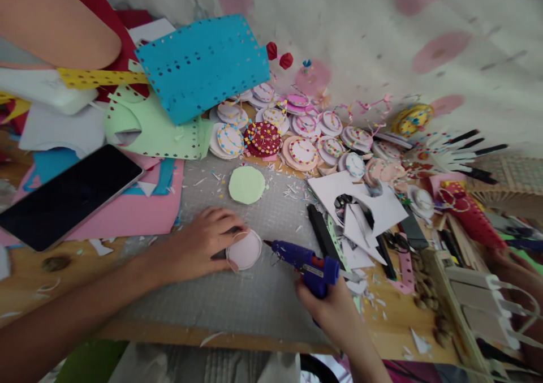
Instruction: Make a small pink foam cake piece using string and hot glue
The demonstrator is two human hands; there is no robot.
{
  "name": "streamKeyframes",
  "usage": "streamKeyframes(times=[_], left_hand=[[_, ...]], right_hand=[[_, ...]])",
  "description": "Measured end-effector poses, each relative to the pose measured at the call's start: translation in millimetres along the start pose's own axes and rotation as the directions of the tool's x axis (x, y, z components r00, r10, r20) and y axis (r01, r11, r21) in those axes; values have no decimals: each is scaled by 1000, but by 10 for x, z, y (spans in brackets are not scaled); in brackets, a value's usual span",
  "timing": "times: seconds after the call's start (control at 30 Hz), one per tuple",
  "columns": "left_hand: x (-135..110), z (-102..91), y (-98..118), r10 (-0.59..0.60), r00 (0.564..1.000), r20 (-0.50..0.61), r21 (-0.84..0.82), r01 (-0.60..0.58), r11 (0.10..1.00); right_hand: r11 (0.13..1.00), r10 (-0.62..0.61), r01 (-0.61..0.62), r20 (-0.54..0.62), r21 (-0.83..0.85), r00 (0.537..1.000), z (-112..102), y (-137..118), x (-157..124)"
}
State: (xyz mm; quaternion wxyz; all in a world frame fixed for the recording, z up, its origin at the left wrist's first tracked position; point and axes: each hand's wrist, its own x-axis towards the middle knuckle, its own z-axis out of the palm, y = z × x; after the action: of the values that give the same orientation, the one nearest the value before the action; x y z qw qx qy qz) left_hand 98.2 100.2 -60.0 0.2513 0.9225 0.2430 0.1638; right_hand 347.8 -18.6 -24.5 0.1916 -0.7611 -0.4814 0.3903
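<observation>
My left hand [207,241] rests on the grey cutting mat [254,315], thumb and fingers pinching the left edge of a small pale pink disc [245,250]. In my right hand [328,309] is a blue hot glue gun [305,263], gripped by its handle. Its dark nozzle points left, a short gap away from the disc's right edge. Just behind the disc, a light green round piece [246,184] lies flat on the mat.
Several decorated little hats [263,138] crowd the back. White paper scraps [360,213] lie at right, near a black-handled tool [324,236]. A phone [70,193] rests on coloured sheets at left. Behind stands a blue sheet [203,63]. Another person's hand [515,270] shows at far right.
</observation>
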Motion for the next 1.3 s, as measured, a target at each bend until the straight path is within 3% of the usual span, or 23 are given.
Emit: streamKeyframes(times=[0.1,0.23,0.83,1.3], left_hand=[[-1,-3,6,-4,1000,8,5,4,1000],[8,-1,3,-4,1000,-5,5,4,1000],[16,-10,7,-7,1000,11,8,7,1000],[15,8,-1,4,1000,-5,3,-4,1000]], right_hand=[[1000,-3,4,44,-12,999,-6,-12,-4],[1000,-13,13,-1,-7,1000,-12,-15,-6],[999,32,-34,36,33,999,-1,-16,-36],[997,74,-74,-20,5,997,15,-89,-90]])
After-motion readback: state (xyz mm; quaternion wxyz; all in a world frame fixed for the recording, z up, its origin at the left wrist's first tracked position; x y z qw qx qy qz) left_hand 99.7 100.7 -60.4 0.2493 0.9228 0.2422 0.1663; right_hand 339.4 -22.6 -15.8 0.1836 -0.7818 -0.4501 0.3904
